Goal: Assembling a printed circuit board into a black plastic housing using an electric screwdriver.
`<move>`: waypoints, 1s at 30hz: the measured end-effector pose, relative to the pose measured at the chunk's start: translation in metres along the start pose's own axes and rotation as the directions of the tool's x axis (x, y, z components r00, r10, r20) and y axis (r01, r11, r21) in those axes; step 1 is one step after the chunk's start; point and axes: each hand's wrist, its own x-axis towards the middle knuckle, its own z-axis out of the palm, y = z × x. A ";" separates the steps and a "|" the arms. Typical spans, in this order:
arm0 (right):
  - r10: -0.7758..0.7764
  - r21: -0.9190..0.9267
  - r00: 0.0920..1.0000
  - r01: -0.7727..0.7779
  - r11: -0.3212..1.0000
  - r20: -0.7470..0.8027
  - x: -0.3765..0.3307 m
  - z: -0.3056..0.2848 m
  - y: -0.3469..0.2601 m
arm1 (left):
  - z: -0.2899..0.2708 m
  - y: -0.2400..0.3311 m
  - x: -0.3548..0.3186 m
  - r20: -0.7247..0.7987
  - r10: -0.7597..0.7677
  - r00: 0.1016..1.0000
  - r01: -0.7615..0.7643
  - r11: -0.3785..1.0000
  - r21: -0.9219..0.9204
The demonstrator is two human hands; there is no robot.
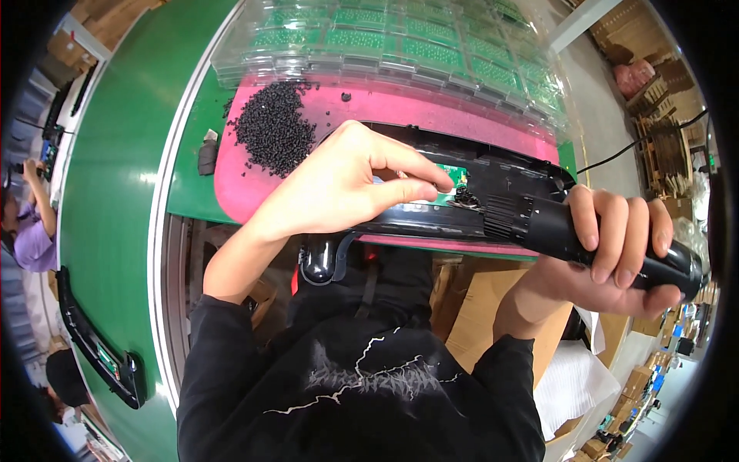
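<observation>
My left hand (350, 181) presses thumb and fingertips onto a small green circuit board (445, 171) seated in a long black plastic housing (500, 173) that lies on a pink mat (369, 104). My right hand (612, 250) grips a black electric screwdriver (554, 231), held sideways, with its tip at the board near my left fingertips. A heap of small black screws (269, 127) lies on the mat to the left of the housing.
Clear plastic trays holding green circuit boards (408, 42) are stacked behind the mat. A green conveyor belt (115, 177) runs on the left, carrying another black housing (96, 343). Another person (31, 223) works at far left. Cardboard boxes (481, 308) sit below the bench.
</observation>
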 end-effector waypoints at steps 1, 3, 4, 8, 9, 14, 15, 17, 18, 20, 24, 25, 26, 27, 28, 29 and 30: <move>-0.010 -0.021 0.999 0.010 1.000 -0.033 0.000 0.005 0.000 | 0.001 0.000 0.000 0.026 0.063 0.998 -0.065 0.994 0.085; -0.022 -0.041 0.997 0.019 0.999 -0.067 0.001 0.012 0.002 | 0.002 0.002 -0.001 0.048 0.133 0.990 -0.138 0.980 0.143; -0.025 -0.061 0.998 0.021 0.998 -0.064 0.000 0.014 0.003 | 0.003 0.003 -0.001 0.049 0.131 0.990 -0.137 0.980 0.143; -0.019 -0.108 1.000 0.017 0.994 -0.023 -0.002 0.016 0.008 | 0.003 0.001 -0.002 0.063 0.242 0.968 -0.250 0.933 0.259; -0.022 -0.107 1.000 0.023 0.994 0.009 -0.002 0.015 0.009 | 0.003 0.001 -0.003 0.082 0.285 0.955 -0.296 0.906 0.302; -0.008 -0.114 0.999 0.012 0.993 0.034 -0.002 0.015 0.011 | -0.001 0.001 -0.002 0.101 0.262 0.960 -0.281 0.916 0.287; 0.007 -0.110 0.998 -0.001 0.994 0.056 -0.001 0.014 0.011 | -0.002 -0.001 -0.002 0.121 0.274 0.954 -0.298 0.910 0.288; 0.021 -0.106 0.997 -0.013 0.994 0.074 0.000 0.013 0.012 | 0.002 0.003 -0.001 0.071 0.333 0.940 -0.337 0.882 0.329; 0.034 -0.123 0.997 -0.026 0.992 0.066 0.000 0.014 0.013 | 0.003 0.004 0.000 0.022 0.392 0.920 -0.372 0.851 0.372; 0.046 -0.142 0.998 -0.038 0.989 0.053 0.001 0.014 0.015 | 0.003 0.000 0.003 0.052 0.494 0.868 -0.471 0.785 0.403; 0.102 -0.178 0.993 -0.089 0.980 0.064 0.002 0.010 0.016 | -0.001 -0.004 0.006 0.176 0.578 0.797 -0.555 0.586 0.590; 0.101 -0.177 0.993 -0.090 0.980 0.056 0.003 0.008 0.017 | 0.000 -0.006 0.009 0.179 0.611 0.771 -0.580 0.558 0.593; 0.101 -0.177 0.994 -0.091 0.980 0.047 0.003 0.007 0.018 | -0.001 -0.007 0.012 0.181 0.611 0.771 -0.584 0.564 0.584; 0.096 -0.188 0.995 -0.088 0.978 0.036 0.004 0.006 0.017 | -0.001 -0.007 0.014 0.159 0.631 0.760 -0.579 0.545 0.607; 0.097 -0.199 0.995 -0.090 0.976 0.024 0.004 0.003 0.015 | -0.002 -0.007 0.017 0.138 0.650 0.747 -0.574 0.526 0.628; 0.085 -0.235 0.996 -0.082 0.969 0.002 0.004 0.000 0.013 | -0.006 -0.007 0.021 0.086 0.655 0.751 -0.538 0.532 0.654; 0.086 -0.224 0.996 -0.082 0.971 0.011 0.008 -0.005 0.024 | -0.018 -0.014 0.014 -0.018 0.620 0.785 -0.436 0.573 0.694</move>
